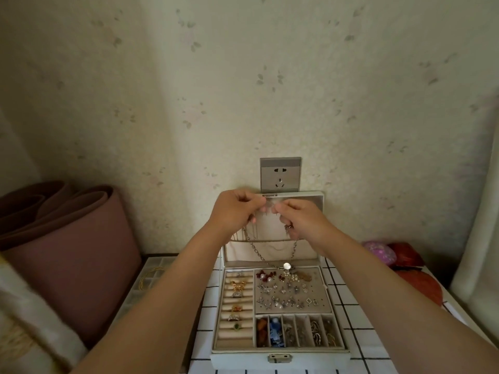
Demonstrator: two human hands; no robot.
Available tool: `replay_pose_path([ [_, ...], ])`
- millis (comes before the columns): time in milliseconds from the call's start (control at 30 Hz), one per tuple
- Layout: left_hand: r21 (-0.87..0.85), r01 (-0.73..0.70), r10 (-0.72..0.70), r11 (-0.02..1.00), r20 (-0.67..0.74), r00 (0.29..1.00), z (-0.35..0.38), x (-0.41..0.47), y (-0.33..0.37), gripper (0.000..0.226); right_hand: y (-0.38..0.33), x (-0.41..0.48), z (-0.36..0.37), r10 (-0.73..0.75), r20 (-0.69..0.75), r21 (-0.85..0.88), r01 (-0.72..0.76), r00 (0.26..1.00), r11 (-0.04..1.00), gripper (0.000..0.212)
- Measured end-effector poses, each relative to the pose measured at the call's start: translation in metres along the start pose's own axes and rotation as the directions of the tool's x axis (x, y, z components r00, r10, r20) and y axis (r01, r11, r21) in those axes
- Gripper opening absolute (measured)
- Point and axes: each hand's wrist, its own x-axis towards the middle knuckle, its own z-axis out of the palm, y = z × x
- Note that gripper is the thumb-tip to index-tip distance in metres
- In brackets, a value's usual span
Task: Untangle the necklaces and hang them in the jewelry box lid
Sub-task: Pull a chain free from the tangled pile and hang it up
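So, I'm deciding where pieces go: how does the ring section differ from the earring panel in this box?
The ring section is a narrow column of padded rolls on the left; the earring panel is a wide flat board with holes. The ring section holds a few rings; the earring panel is crowded with mostly silver earrings. Both are beige and sit in the jewelry box.

L hand (235, 209) and R hand (299, 220) at top edge of jewelry box lid (310, 252), fingers curled, each pinching necklace (259, 255). Chain loop hangs down lid; pendant (287, 265) at lid's bottom edge. Box on gridded table (202, 319), against back edge.
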Motion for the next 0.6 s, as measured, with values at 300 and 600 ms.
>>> replay_pose_path([
  [300, 0.299, 0.05, 0.048, 0.953, -0.311, 0.949, 0.018, -0.01, -0.019, 0.04, 0.014, 0.012, 0.027, -0.275, -0.42, -0.342, 0.13, 0.865, 0.931, 0.016],
  [600, 0.289, 0.173, -0.056, 0.941, -0.372, 0.926, 0.028, -0.013, -0.019, 0.042, 0.021, 0.016, 0.039, -0.289, -0.465, -0.489, 0.029, 0.837, 0.872, 0.039],
])
